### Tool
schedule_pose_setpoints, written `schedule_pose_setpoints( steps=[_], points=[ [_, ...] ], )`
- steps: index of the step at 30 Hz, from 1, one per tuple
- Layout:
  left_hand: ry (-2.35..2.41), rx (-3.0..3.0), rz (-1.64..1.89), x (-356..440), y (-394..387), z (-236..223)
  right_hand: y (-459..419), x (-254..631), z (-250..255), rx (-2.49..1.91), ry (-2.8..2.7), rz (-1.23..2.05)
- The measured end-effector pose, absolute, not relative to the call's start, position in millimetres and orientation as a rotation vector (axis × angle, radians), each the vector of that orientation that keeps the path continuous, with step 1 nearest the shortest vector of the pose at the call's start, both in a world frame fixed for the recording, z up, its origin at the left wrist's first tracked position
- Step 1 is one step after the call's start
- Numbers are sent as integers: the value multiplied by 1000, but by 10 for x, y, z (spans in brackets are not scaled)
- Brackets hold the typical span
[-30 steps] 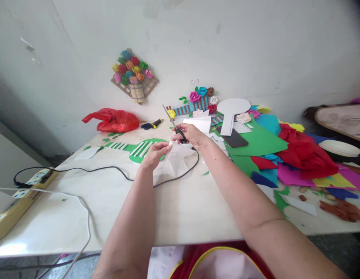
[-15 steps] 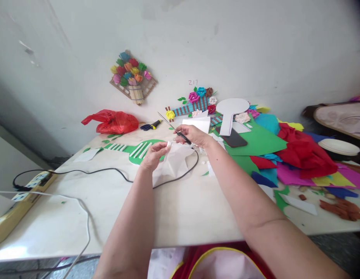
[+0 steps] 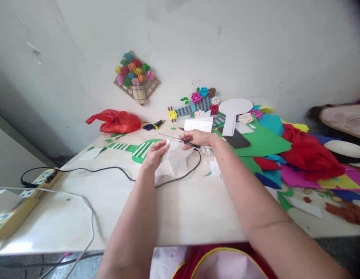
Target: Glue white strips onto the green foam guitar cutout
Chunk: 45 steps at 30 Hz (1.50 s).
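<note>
Tbl (image 3: 203,217): wht paper (image 3: 176,162) btwn hands (image 3: 153,155) (image 3: 199,138)

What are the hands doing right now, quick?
Left hand: closed, pinching the white sheet.
Right hand: closed, holding the scissors.

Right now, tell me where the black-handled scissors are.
In the head view, the black-handled scissors are near the centre, held in the right hand, blades pointing left beside the top of the white sheet in the left hand.
</note>
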<state>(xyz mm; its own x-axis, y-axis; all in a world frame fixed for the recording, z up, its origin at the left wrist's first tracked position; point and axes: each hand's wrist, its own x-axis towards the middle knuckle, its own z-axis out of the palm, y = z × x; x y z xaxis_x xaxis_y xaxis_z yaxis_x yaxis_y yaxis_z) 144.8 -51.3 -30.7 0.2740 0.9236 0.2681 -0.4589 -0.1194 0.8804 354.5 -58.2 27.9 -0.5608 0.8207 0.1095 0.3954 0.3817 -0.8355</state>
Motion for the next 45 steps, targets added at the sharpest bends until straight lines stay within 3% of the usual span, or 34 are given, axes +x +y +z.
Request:
schedule_pose_setpoints(
  steps=[11, 45],
  points=[
    [514, 1146, 1293, 1440, -498, -324, -603, 3531, 325, -1138, -2281, 829],
    [542, 1158, 1269, 1402, -515, -312, -553, 3503, 282, -1177, -2257, 691]
  ],
)
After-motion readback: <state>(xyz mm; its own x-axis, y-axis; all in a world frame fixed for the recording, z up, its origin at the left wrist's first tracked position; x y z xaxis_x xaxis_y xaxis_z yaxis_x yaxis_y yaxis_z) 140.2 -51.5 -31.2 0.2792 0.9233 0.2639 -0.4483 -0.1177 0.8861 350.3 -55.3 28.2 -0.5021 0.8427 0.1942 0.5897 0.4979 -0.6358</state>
